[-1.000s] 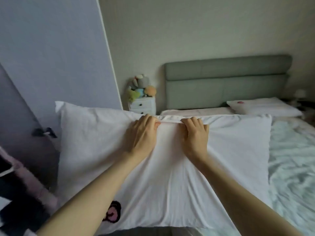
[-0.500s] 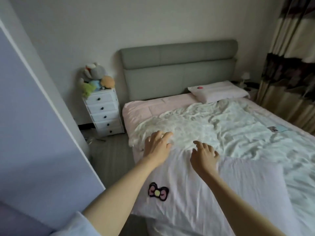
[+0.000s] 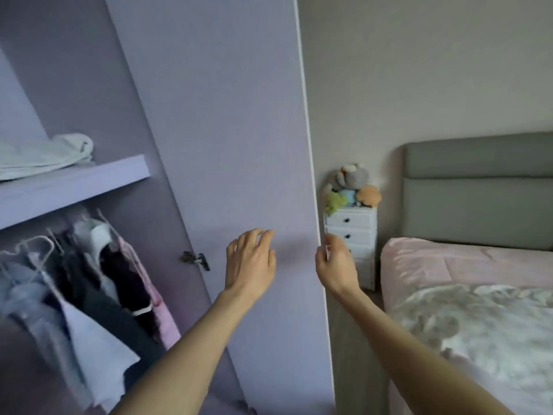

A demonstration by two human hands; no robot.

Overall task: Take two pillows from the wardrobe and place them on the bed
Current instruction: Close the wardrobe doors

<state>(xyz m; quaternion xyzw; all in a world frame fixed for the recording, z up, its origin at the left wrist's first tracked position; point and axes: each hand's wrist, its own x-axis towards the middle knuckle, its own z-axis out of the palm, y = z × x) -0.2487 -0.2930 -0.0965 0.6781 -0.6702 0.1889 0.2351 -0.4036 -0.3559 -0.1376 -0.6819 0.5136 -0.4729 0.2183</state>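
The lilac wardrobe stands open at the left, its door swung out in the middle of the view. My left hand hovers empty in front of the door, fingers apart. My right hand is raised at the door's edge, fingers loosely curled and holding nothing. The bed with a pink sheet and a pale rumpled quilt lies at the right. No pillow is in view. A folded whitish cloth rests on the wardrobe shelf.
Clothes on hangers hang below the shelf. A white drawer unit topped with plush toys stands between the door and the grey headboard. A narrow strip of floor runs between door and bed.
The pillow I held a second ago was laid on the bed and let go. My view has since swung left from the bed to the open wardrobe; both hands are empty and raised.
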